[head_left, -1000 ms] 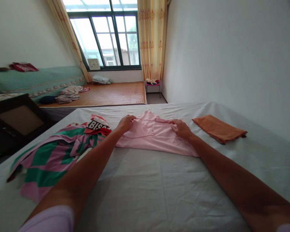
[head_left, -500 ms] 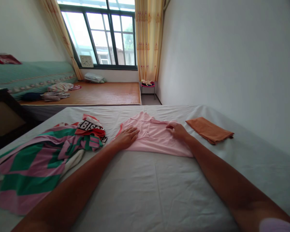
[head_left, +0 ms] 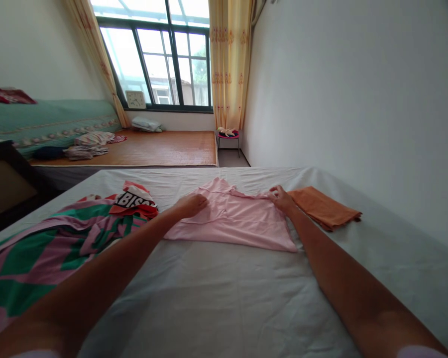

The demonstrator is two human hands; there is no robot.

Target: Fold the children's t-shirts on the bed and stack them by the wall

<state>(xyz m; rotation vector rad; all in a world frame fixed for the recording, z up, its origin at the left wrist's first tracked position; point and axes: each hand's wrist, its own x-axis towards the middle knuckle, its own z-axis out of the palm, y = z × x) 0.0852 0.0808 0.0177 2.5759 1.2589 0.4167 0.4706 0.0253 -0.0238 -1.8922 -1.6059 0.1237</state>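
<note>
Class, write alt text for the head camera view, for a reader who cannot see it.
Two bare hands, left hand and right hand, rest on a flat pink cotton garment on a white-sheeted bed. A folded orange cloth lies right, a pink-and-green striped garment left.

Folded orange cloth, striped garment, clock

Pink cotton garment spread on the white-sheeted bed, folded orange cloth just right of the garment, green-and-pink patterned clothes heap left of it, wooden platform behind it.
</note>
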